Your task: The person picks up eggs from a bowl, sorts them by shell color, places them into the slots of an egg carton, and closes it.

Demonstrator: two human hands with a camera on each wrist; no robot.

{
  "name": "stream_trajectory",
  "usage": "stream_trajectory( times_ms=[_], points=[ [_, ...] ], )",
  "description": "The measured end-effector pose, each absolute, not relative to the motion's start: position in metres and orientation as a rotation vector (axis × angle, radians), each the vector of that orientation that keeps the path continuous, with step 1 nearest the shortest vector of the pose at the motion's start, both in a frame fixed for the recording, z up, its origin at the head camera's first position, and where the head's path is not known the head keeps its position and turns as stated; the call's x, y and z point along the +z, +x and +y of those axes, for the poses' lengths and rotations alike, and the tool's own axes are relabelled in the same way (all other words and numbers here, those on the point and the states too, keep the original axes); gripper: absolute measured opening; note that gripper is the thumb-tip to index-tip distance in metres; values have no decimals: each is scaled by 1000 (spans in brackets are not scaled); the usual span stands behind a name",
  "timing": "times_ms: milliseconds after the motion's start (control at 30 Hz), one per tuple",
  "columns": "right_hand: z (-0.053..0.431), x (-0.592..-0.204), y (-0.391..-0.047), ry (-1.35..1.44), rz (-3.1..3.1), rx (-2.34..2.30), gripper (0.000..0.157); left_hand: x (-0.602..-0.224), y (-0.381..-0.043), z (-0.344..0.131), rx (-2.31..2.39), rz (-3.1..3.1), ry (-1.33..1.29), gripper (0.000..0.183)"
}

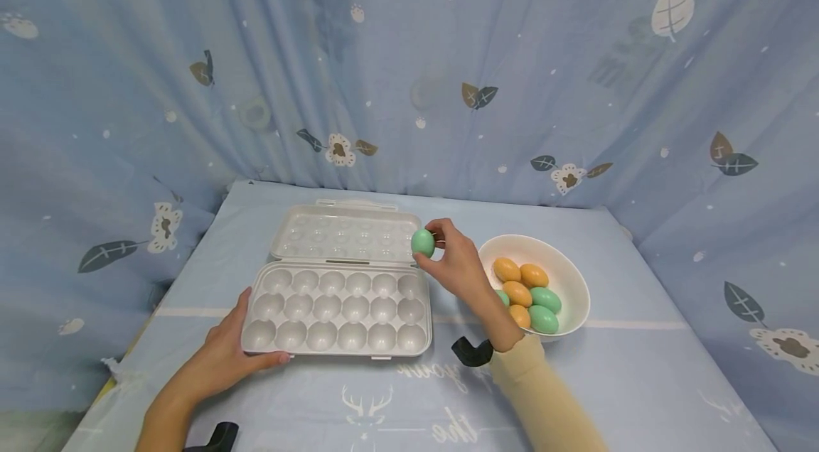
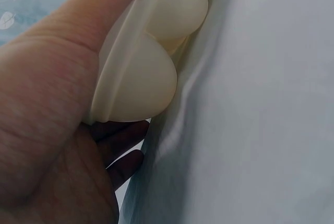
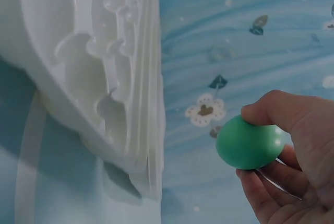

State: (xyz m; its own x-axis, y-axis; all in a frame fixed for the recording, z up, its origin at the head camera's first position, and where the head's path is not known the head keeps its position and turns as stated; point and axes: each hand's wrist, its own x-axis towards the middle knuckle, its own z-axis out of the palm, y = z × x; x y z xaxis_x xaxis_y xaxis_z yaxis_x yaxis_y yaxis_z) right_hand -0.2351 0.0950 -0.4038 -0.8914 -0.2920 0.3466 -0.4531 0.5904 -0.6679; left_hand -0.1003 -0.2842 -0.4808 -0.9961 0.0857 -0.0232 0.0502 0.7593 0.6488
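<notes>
A white plastic egg carton (image 1: 335, 347) lies with its lid (image 1: 350, 233) folded back, its rows of round hollows bare. My left hand (image 1: 220, 349) grips the carton's near left corner, thumb along the front edge and fingers at the left side. In the left wrist view the carton's rounded underside (image 2: 143, 83) shows beside that hand. A green egg (image 1: 423, 243) is pinched between the thumb and fingers of my right hand (image 1: 457, 264), raised near the lid's right end. The right wrist view shows this green egg (image 3: 249, 143) held at the fingertips, apart from the carton.
Right of the carton stands a white bowl (image 1: 572, 288) with several orange eggs (image 1: 517, 293) and green eggs (image 1: 544, 320); my right forearm covers part of it. Patterned blue cloth (image 1: 397, 402) covers the table, and a blue curtain (image 1: 409, 82) hangs behind.
</notes>
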Motion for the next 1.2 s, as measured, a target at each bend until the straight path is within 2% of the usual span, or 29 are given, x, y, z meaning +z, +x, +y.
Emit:
stream_trajectory(
  times_ms=[467, 1200],
  points=[
    [34, -411, -234, 882, -2568, 1164, 53, -479, -99, -285, 1079, 2869, 87, 140],
    [-53, -423, -219, 1077, -2652, 1011, 50, -481, -100, -284, 1125, 2884, 154, 136]
  ],
)
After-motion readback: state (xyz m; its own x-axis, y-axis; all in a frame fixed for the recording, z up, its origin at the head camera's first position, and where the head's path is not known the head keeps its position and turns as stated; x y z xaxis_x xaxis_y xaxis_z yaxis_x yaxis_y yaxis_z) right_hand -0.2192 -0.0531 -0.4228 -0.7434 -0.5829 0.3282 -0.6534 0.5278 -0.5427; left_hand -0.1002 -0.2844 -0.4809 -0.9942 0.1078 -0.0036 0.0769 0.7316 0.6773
